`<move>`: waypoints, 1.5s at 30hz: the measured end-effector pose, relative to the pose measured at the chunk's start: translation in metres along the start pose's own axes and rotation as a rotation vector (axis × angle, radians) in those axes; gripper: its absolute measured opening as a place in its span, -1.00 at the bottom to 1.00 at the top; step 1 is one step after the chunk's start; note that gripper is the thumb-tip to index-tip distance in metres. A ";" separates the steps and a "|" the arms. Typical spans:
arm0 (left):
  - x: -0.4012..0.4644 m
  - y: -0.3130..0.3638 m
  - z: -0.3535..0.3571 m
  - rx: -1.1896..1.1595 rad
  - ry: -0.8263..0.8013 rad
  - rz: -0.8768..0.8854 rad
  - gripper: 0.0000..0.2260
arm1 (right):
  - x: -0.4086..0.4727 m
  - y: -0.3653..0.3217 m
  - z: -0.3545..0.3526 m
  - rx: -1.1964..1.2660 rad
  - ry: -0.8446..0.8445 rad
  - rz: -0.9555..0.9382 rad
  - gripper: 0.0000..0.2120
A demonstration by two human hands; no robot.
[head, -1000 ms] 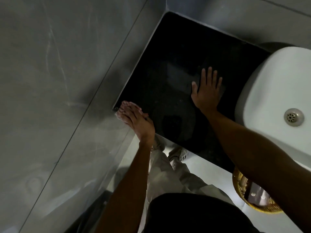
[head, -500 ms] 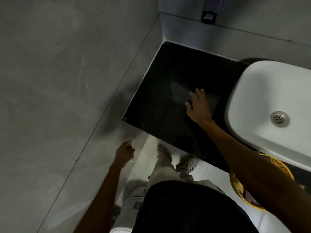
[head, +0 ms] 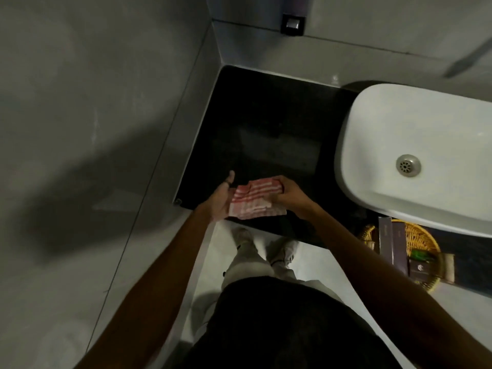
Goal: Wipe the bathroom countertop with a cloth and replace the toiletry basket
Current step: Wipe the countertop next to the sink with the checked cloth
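Observation:
A red-and-white striped cloth is held folded over the front left corner of the black countertop. My left hand lies palm up under the cloth's left edge, thumb raised. My right hand grips the cloth's right side from above. The woven yellow toiletry basket sits low at the right, in front of the sink, holding dark boxes and small packets.
A white basin with a metal drain fills the right of the counter. Grey tiled walls close the left and back. A dark fixture hangs on the back wall. My legs and shoes stand on the pale floor below.
My right hand left the middle of the counter and came to the front left corner. My left hand rose from beside my leg. Both now hold the striped cloth, which was not seen before.

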State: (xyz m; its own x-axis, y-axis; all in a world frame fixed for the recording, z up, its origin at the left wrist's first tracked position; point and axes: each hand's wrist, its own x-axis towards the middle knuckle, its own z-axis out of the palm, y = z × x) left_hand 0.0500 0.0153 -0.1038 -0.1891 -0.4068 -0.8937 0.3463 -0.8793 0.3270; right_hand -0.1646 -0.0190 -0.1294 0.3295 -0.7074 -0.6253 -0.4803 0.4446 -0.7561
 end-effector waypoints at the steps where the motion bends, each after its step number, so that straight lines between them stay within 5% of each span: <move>1: 0.003 0.004 -0.001 0.196 0.110 0.049 -0.23 | -0.007 0.003 0.000 -0.036 0.013 0.031 -0.62; 5: 0.025 0.017 -0.018 0.606 0.415 0.562 -0.66 | -0.031 0.015 0.011 -0.536 0.087 0.065 -0.39; 9: 0.069 0.027 -0.038 1.193 0.651 0.775 -0.50 | -0.051 0.019 0.057 -0.546 0.561 0.091 -0.34; 14: 0.106 0.019 -0.045 1.514 0.809 0.833 -0.37 | -0.036 0.036 0.130 -0.623 0.476 0.231 0.06; 21: 0.125 0.026 -0.049 1.532 0.852 0.894 -0.43 | 0.040 0.012 0.155 -0.624 0.712 0.318 0.02; 39: 0.113 0.018 -0.045 1.512 0.873 0.868 -0.47 | 0.209 -0.103 0.062 -0.331 0.885 0.372 0.04; 45: 0.098 0.023 -0.038 1.515 0.837 0.798 -0.47 | 0.149 -0.102 0.044 -0.545 0.857 0.064 0.02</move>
State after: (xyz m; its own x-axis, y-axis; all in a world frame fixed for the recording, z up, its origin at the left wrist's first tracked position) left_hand 0.0749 -0.0354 -0.1954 0.1761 -0.9700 -0.1673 -0.9523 -0.2110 0.2206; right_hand -0.0309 -0.1449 -0.1542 -0.3000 -0.9420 -0.1508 -0.8523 0.3357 -0.4012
